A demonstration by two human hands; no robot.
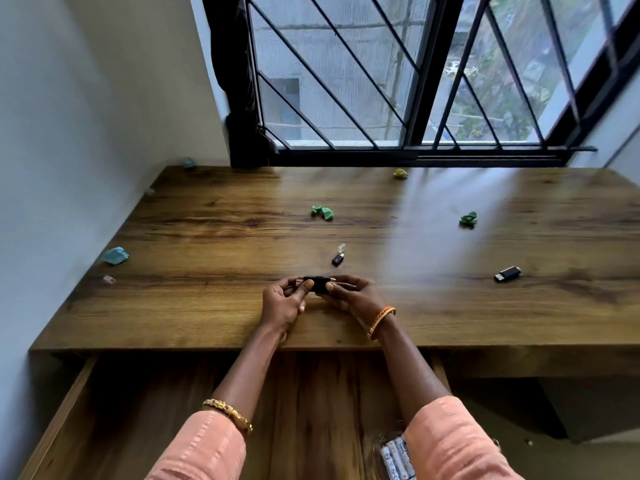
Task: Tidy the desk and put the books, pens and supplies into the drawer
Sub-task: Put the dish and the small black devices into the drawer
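Above the desk's (346, 323) near edge, just over the open drawer (311, 410), left hand (282, 304) and right hand (353, 296) each pinch 1 end of a small black adapter (317, 285), apparently joining its parts before stowing it.

On the desk (207, 306), near its front edge at the middle: a small adapter (316, 285). Just behind, a smaller plug (337, 259). Toward the right edge, a USB stick (507, 274). Below the front edge, the drawer (138, 410), with batteries (396, 457) inside.
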